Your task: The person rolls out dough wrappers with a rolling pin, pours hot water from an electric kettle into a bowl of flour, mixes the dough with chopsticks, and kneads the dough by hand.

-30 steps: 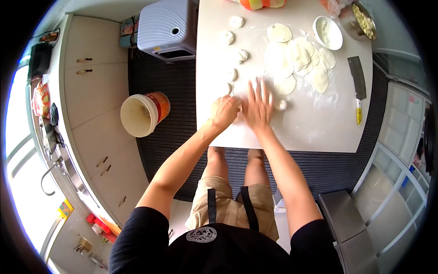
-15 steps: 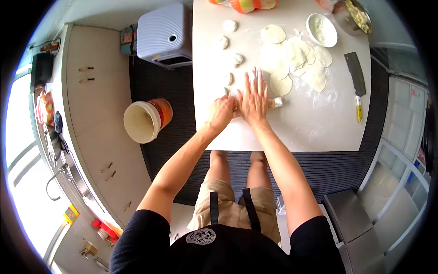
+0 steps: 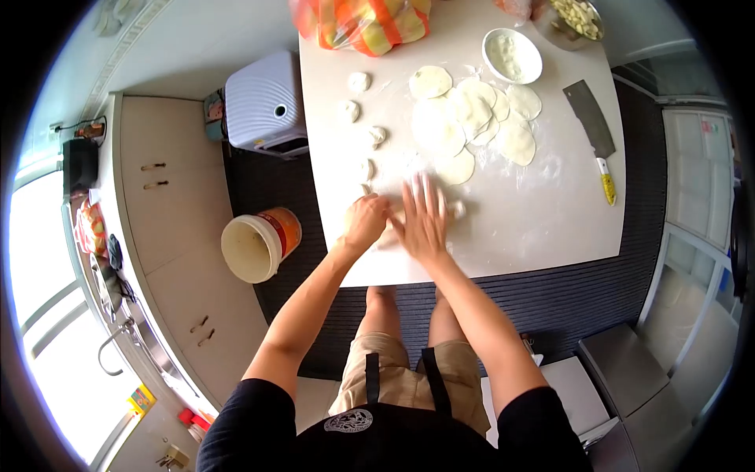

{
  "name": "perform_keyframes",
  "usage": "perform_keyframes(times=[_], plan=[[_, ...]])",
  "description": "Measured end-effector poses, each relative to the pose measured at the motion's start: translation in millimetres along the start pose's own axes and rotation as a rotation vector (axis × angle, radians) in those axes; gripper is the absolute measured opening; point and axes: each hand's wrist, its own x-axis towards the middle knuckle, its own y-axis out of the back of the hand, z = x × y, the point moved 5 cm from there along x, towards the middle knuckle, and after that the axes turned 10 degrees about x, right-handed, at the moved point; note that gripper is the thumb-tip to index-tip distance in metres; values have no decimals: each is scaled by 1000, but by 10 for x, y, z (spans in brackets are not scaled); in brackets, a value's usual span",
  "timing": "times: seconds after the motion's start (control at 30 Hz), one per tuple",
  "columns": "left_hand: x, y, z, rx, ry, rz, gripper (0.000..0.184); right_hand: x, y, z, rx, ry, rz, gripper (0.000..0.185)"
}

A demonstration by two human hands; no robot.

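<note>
Fingers stretched out, my right hand [image 3: 425,224] lies flat over a rolling pin [image 3: 456,210], whose floured end shows to the right of the palm. My left hand [image 3: 366,223] is closed beside it, near the table's left edge; what its fingers pinch is hidden. Just beyond my left hand, several small dough pieces [image 3: 377,136] run up the left side of the table. Ahead and to the right is an overlapping spread of thin round dough wrappers [image 3: 472,110], with flour dusted around them.
The white table [image 3: 543,236] also holds a cleaver [image 3: 591,122], a white bowl [image 3: 513,56], a metal bowl [image 3: 568,23] of pale chunks, and an orange-striped plastic bag [image 3: 363,23]. A bucket [image 3: 250,248] stands on the floor to the left.
The camera view has shifted, so the table sits lower and further left, with more of the striped bag showing. My right hand still presses on the rolling pin, its fingertips blurred now.
</note>
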Motion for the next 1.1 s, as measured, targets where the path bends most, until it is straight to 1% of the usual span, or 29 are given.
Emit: perform_keyframes(times=[0.03, 0.07, 0.1, 0.13, 0.17, 0.2, 0.23, 0.27, 0.3, 0.33, 0.4, 0.47, 0.5, 0.53, 0.63, 0.73, 0.8, 0.9, 1.0, 1.03, 1.07, 1.1], plan=[[67, 32, 12, -113, 35, -102, 13, -277, 34, 53, 21, 50, -75, 70], [144, 64, 48, -181, -3, -145, 14, -579, 13, 143, 24, 53, -102, 74], [260, 86, 72, -249, -40, -184, 16, -825, 29, 222, 6, 42, -188, 78], [374, 90, 94, -320, -75, -225, 18, -980, 49, 290, -55, 85, -226, 78], [538, 109, 98, -326, -102, -200, 18, -1013, 103, 327, -68, 136, -228, 73], [724, 164, 79, -383, -133, -113, 17, -1017, 142, 364, -81, 186, -227, 68], [891, 339, 99, -475, -14, -101, 17, -982, 165, 422, -74, 225, -217, 65], [1064, 432, 38, -610, 30, 15, 19, -913, 184, 493, -69, 262, -206, 62], [1195, 514, -11, -720, 158, 150, 23, -863, 200, 549, -60, 298, -197, 59], [1254, 566, -52, -776, 312, 287, 30, -816, 239, 631, -60, 258, -158, 56], [1275, 754, 109, -357, 233, 615, 37, -707, 342, 854, -68, 178, -70, 51], [1345, 739, 370, -372, 104, 579, 37, -694, 650, 1183, -99, 52, 31, 40], [1411, 743, 536, -337, -62, 634, 34, -703, 802, 1356, -114, 51, 93, 41], [1485, 756, 734, -269, -167, 672, 27, -728, 958, 1507, -131, 48, 151, 42], [1944, 753, 1232, -230, -270, 676, 22, -755, 1161, 1777, -128, 88, 111, 45], [2564, 659, 1620, -222, -331, 649, 17, -779, 1119, 1787, -137, 116, 129, 47], [2949, 550, 1752, -154, -372, 661, 15, -837, 1057, 1838, -135, 143, 128, 51], [3369, 316, 1854, 42, -256, 408, 14, -854, 1034, 1882, -73, 128, 110, 52], [3503, 341, 1851, -50, -280, 349, 14, -873, 1019, 1900, -95, 128, 99, 52], [3453, 484, 1862, -104, -280, 384, 12, -869, 997, 1909, -84, 131, 112, 51], [3329, 528, 1791, -341, -223, 292, 13, -892, 984, 1927, -95, 131, 118, 50], [3132, 688, 1764, -474, -225, 235, 13, -864, 980, 1939, -103, 138, 125, 50]])
